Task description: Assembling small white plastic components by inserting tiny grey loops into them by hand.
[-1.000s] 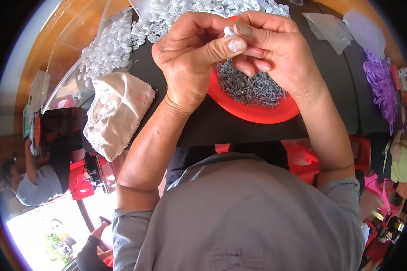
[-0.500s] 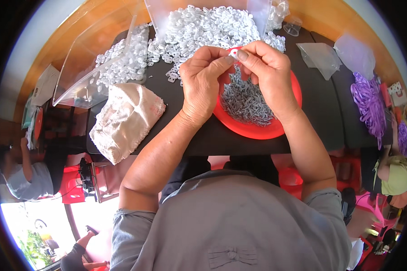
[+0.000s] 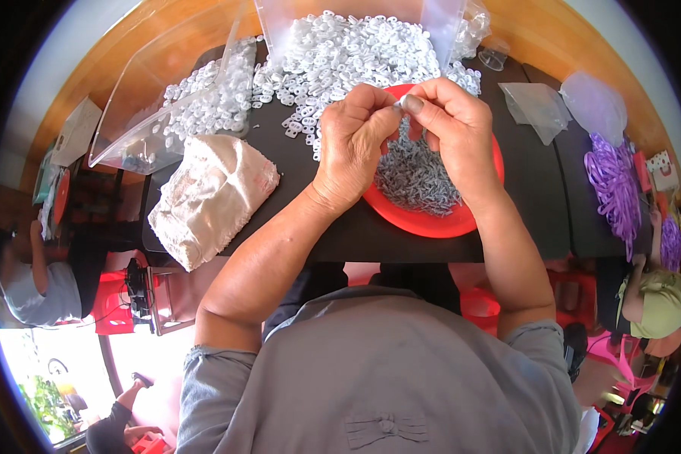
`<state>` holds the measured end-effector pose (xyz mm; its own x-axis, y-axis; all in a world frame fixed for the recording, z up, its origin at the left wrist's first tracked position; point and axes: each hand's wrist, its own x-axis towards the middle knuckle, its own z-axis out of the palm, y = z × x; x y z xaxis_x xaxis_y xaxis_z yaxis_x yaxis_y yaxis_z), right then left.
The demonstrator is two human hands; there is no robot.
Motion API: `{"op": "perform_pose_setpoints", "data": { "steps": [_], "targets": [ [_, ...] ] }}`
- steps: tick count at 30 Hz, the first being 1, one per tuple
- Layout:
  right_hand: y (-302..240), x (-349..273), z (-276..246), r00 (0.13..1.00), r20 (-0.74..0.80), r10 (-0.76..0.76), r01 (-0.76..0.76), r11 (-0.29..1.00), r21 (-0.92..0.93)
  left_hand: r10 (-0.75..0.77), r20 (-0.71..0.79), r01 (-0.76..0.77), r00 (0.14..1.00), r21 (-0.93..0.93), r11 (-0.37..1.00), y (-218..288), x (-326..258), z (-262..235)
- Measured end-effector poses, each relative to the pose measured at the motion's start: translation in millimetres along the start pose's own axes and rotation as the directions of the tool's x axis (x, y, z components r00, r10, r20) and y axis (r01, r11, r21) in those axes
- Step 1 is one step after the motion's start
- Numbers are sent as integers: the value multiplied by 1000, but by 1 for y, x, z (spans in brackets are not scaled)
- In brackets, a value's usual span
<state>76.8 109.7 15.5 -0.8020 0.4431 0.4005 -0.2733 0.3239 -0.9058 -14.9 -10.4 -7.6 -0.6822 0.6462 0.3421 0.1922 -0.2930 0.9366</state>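
one small white piece (image 3: 400, 101) in hand, many others lying loose

the left hand (image 3: 348, 147) and right hand (image 3: 458, 125) meet over the far part of the red bowl (image 3: 420, 225), thumbs and fingertips pinching the small white piece between them. judging by what lies about, this one is mid-handling and plenty is left: a big heap of white pieces (image 3: 359, 45) lies loose on the dark table (image 3: 533, 204), and many grey bits (image 3: 416, 185), perhaps screws, sit in the bowl. whether anything in the heap is already finished, i cannot tell. the piece in hand looks pale and tiny; the fingertips hide most of it, so its full outline is unclear. those in the heap are rounded, many with openings.
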Motion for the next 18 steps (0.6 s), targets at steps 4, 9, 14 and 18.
{"op": "perform_pose_setpoints", "data": {
  "steps": [4, 9, 14, 18],
  "targets": [
    [-3, 8, -24, 986, -127, 112, -99, 990, 102, -92, -47, 88, 995, -71, 994, 6, 4, 0],
    [-3, 8, -22, 989, -139, 44, -39, 999, 34, -151, -39, 143, 988, -154, 978, 3, 6, 1],
    [-1, 9, -24, 979, -19, -205, 193, 946, -260, -164, -34, 159, 986, -118, 980, 4, 6, 2],
    [7, 12, -20, 948, 29, -318, 310, 895, -322, -144, -19, 142, 989, -79, 987, 4, 6, 3]
  ]
}}
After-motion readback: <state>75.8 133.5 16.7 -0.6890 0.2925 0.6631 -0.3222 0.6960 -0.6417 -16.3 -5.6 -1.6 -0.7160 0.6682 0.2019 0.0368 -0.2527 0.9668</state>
